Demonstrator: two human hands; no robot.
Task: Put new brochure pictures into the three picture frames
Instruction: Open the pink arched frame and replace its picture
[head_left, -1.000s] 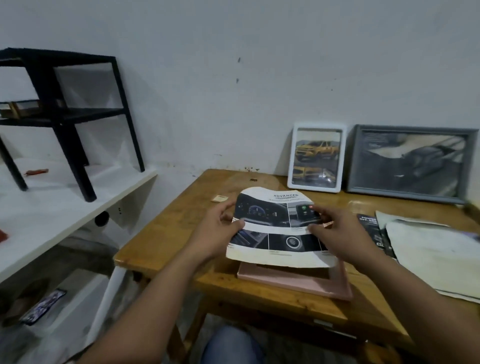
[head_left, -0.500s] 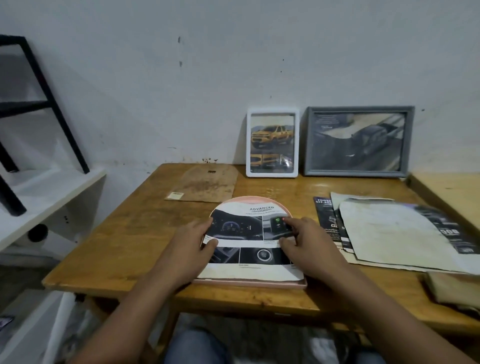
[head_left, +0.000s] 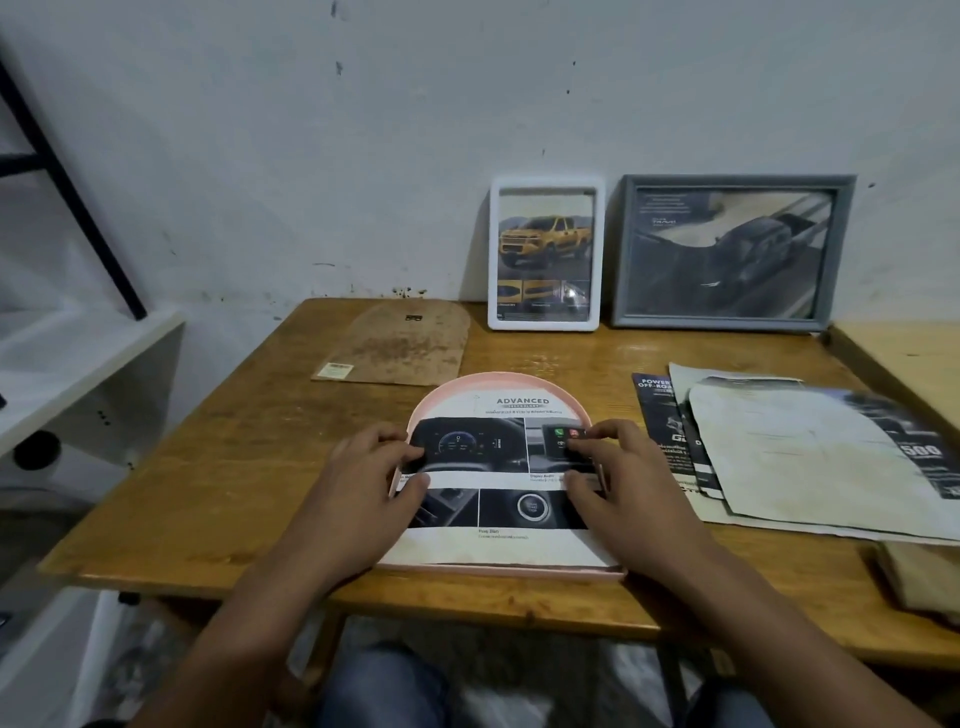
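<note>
A pink arch-topped picture frame (head_left: 511, 572) lies flat near the table's front edge. On it lies a brochure picture (head_left: 501, 525) with an arched top, headed "ADVANCED", showing dashboard photos. My left hand (head_left: 371, 480) presses its left side with fingertips and thumb. My right hand (head_left: 621, 486) presses its right side the same way. A white frame (head_left: 545, 254) with a yellow truck picture and a grey frame (head_left: 732, 252) with a dark truck picture lean upright against the wall.
A brown arch-shaped backing board (head_left: 397, 345) lies behind the pink frame on the wooden table (head_left: 234, 467). Loose brochures and paper sheets (head_left: 810, 457) are piled at the right. A white shelf (head_left: 78, 353) with a black rack stands at the left.
The picture, held curved above the pink frame, has been lowered flat onto it; both hands now press it down. The camera has swung right and tilted down.
</note>
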